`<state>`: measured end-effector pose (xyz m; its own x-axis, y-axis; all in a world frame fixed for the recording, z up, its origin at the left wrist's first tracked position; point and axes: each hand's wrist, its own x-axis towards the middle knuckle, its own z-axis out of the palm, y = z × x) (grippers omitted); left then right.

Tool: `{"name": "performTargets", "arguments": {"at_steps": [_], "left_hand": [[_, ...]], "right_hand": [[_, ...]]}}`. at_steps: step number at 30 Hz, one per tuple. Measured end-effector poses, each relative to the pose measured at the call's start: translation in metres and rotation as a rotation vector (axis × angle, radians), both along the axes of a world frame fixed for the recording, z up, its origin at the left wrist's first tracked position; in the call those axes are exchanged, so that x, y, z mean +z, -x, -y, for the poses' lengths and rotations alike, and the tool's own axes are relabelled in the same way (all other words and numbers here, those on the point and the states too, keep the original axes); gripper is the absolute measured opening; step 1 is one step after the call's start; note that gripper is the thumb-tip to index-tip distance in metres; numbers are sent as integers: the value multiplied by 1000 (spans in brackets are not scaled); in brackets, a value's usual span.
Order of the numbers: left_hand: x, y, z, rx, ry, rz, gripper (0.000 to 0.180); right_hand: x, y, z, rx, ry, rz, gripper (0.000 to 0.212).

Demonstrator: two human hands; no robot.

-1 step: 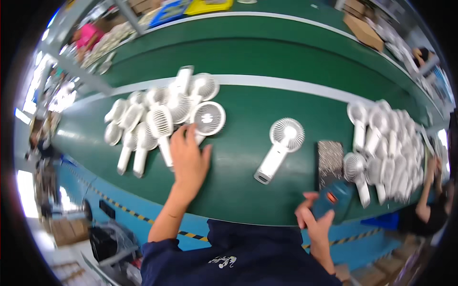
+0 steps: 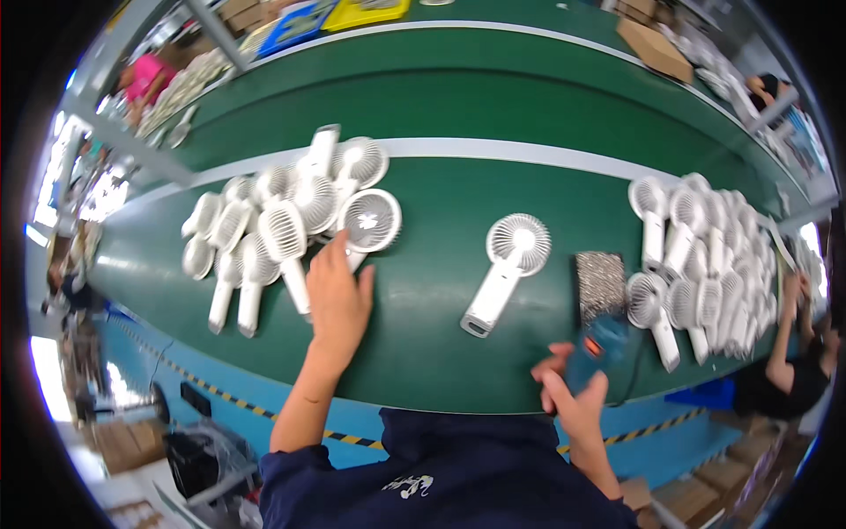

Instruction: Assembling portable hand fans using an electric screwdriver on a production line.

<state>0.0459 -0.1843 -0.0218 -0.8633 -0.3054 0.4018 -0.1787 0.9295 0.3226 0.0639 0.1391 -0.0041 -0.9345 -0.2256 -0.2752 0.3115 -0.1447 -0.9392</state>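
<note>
The left hand (image 2: 338, 295) lay over the near right side of a heap of white plastic handheld fans (image 2: 308, 201), its fingers loosely extended and its thumb spread apart, so it was open; the fingertips were beside the neck of a white-rimmed round fan with a grey face (image 2: 370, 220), though whether they touched it could not be told. The right hand (image 2: 571, 392) was closed around a teal power tool with an orange-red patch (image 2: 603, 342), which was blurred and slanted away from the body. The tool's far end overlapped, in the view, the near edge of a dark rectangular block with a speckled grey top (image 2: 601, 284); contact there could not be made out. Between the hands, a single white fan with a ribbed round head and a straight handle (image 2: 493, 295) lay on the long green table (image 2: 414, 344), its head pointing away and slightly right, apart from both hands. Just right of the block, a second group of white handheld fans (image 2: 649, 196) lay crowded together, overlapping. Beyond it, at the right, a co-worker in a black top (image 2: 775, 388) had both arms raised toward the table.
</note>
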Motion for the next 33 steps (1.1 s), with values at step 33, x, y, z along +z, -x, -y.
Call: {"name": "performTargets", "arguments": {"at_steps": [33], "left_hand": [[-12,40,-157,-886,-138,161,58]], "right_hand": [[-10,92,-51,-261,573,-801,77]]}}
